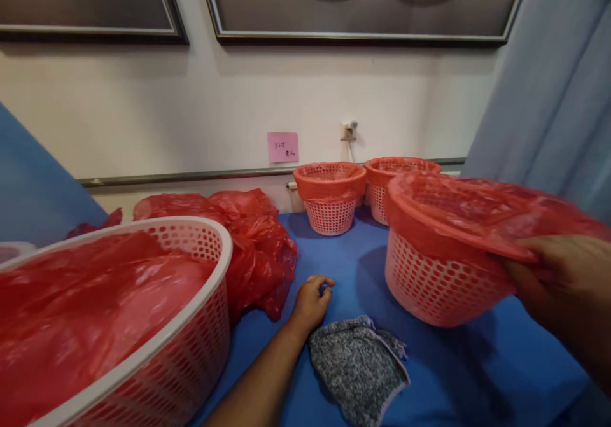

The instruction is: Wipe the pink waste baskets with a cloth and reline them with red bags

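My right hand (563, 274) grips the rim of a pink plastic basket (429, 280), fingers underneath and thumb on top. A red plastic bag (506, 207) lines this basket and folds over its rim. The basket is tilted, and its lower edge is over the blue tabletop. My left hand (312, 300) rests near the middle of the table, loosely curled, a gap between thumb and finger and nothing in it. Just in front of that wrist lies a crumpled grey speckled cloth (358, 366) with a pale purple edge.
At left stands a large white-rimmed basket (222, 255) with red plastic inside. Behind it is a heap of red plastic bags (258, 249). Two smaller bag-lined baskets, one left (331, 217) and one right (379, 204), stand by the wall beneath a socket (348, 132).
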{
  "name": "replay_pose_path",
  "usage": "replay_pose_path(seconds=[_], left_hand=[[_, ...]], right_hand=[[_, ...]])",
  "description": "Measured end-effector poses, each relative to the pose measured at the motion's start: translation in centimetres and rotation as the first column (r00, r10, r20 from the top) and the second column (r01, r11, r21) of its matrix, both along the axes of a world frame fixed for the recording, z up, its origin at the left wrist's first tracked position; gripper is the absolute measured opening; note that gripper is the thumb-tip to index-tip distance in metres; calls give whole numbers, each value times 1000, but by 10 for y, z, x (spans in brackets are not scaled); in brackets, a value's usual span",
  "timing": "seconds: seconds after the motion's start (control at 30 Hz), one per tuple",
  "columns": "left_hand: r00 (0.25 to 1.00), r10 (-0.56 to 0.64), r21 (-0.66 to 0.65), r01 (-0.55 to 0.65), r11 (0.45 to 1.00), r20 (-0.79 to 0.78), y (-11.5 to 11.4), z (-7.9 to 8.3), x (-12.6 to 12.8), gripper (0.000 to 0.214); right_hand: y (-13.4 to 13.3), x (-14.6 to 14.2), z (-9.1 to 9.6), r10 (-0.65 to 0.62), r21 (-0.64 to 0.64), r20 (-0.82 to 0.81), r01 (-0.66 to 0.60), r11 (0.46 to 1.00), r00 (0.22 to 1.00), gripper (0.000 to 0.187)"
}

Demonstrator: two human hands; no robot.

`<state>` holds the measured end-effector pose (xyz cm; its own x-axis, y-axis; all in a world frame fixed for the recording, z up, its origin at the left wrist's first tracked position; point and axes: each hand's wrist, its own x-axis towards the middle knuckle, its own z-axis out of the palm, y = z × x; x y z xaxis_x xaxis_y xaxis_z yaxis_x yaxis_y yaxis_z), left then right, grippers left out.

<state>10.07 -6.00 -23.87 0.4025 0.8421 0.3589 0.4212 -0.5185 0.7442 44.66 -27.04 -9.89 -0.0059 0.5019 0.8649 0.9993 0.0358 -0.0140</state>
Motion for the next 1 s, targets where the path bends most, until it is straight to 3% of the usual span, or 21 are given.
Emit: replay_pose_path(seconds=[0.13,0.23,0.33,0.4,0.53,0.67,0.8,0.9,0.93,1.0], left_hand=[[998,62,-99,-60,993,21,12,-12,-8,24],[997,63,-143,-54,988,54,18,-14,-9,23],[995,48,-172,-33,985,82,20,-16,-7,20],[995,36,-183,-18,983,94,19,-16,-5,21],[994,6,-188,14,982,107,15,-15,-3,22],[992,1,-185,22,983,125,14,-14,-3,22],[987,10,-183,20,983,160,16,-14,-3,22],[977,40,-173,-3,985,209,15,-13,-2,37],[969,54,-155,-16,988,241,14,-13,-2,45],[944,72,-92,-44,995,321,11,-9,-2,61]], right_hand=[[45,-59,1,105,10,131,-107,994,986,11],[54,-81,6,253,-54,141,-248,967,957,13],[51,-85,19,416,-106,150,-404,909,897,13],[51,-80,31,449,-183,72,-430,884,891,12],[60,-56,49,307,-280,-196,-354,893,931,15],[78,-35,70,118,-135,-432,-193,972,894,31],[107,-21,113,78,65,-510,-52,997,857,33],[138,-18,166,128,241,-526,2,971,841,30],[148,-23,186,226,373,-552,-5,928,803,27],[160,-48,221,311,505,-544,8,863,779,27]])
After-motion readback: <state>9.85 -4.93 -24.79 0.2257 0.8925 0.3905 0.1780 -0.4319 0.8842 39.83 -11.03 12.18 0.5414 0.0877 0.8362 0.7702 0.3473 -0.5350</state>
